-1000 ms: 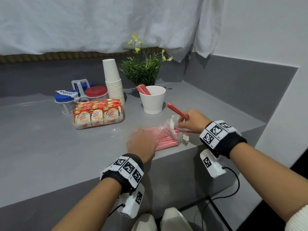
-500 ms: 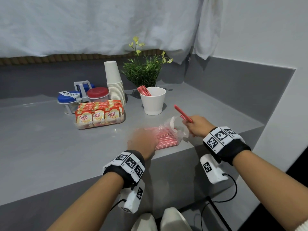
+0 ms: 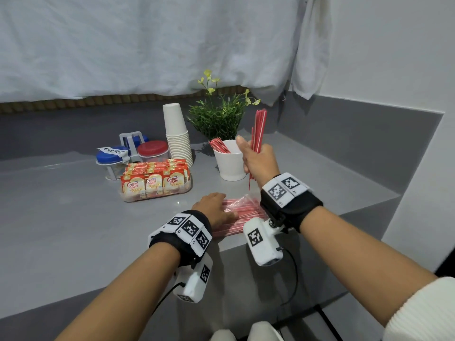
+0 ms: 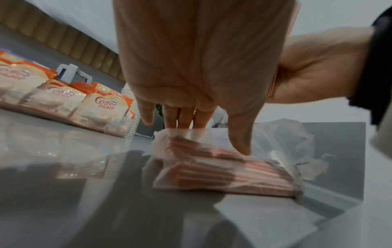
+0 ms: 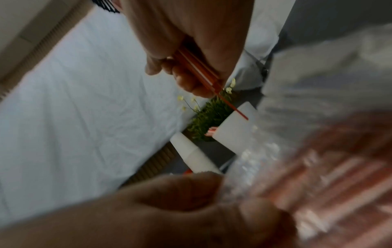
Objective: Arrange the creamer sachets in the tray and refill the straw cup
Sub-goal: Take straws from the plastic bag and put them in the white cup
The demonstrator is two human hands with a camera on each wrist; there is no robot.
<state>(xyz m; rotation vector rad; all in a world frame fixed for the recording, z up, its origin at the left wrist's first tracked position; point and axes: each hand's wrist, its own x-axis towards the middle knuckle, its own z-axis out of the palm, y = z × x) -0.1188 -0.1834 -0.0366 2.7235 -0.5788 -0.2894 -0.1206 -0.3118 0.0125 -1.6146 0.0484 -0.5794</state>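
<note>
My right hand (image 3: 256, 158) grips a bunch of red straws (image 3: 258, 130) upright, just right of the white straw cup (image 3: 229, 166), which holds a few straws. In the right wrist view the fingers (image 5: 184, 78) curl round the red straws (image 5: 201, 73). My left hand (image 3: 214, 210) lies flat with straight fingers on the clear bag of straws (image 3: 243, 212) near the counter's front edge. The left wrist view shows the fingers (image 4: 239, 139) pressing the straw bag (image 4: 222, 172). The clear tray (image 3: 157, 194) is full of upright Coffee mate sachets (image 3: 152, 180).
A stack of white paper cups (image 3: 176, 134) and a green potted plant (image 3: 219, 119) stand behind the straw cup. Blue-lidded and red-lidded jars (image 3: 152, 150) in a white holder sit left of the paper cups. The grey counter (image 3: 61, 217) ends in a step at the front.
My right hand has lifted a bunch of straws out of the bag and swung them upright beside the white cup. My left hand stays pressing on the bag.
</note>
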